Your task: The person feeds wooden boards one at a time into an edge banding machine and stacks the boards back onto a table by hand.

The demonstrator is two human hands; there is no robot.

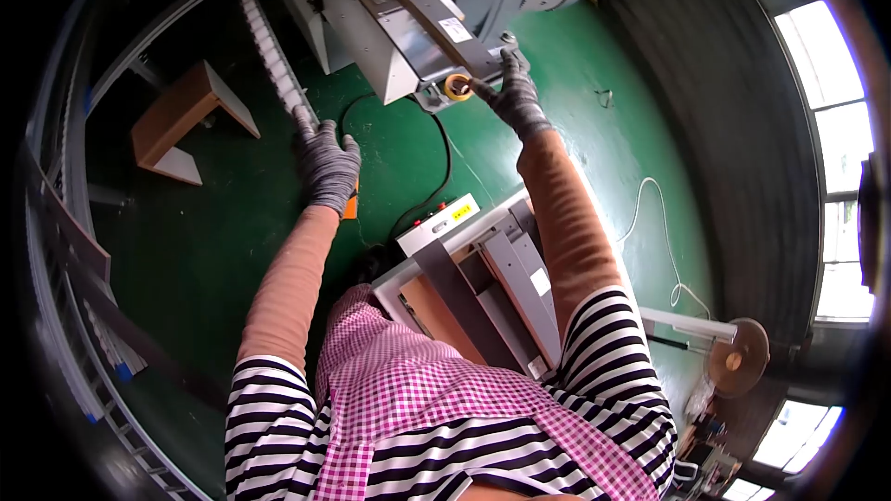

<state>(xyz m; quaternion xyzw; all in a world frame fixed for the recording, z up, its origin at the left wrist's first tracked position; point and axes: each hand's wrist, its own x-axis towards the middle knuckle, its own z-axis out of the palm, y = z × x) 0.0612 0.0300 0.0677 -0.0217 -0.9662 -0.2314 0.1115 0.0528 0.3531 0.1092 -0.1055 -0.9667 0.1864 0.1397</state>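
My left hand (328, 162), in a grey striped glove, is at the near end of a long rail with white rollers (269, 51). Its fingertips touch that end, with the fingers apart and the thumb pointing up. My right hand (513, 97), gloved the same way, reaches to the edge of a grey metal machine (436, 51). Its fingers are spread, one pointing at a yellow tape roll (458, 86) and another near a small metal knob (509, 38). I see nothing held in it.
A brown board piece (190, 111) stands on the green floor (390, 167) at left. A white control box (441, 223) and a frame with grey panels (515, 283) are close to my body. A black cable (449, 153) crosses the floor. At right stands a round fan (738, 358).
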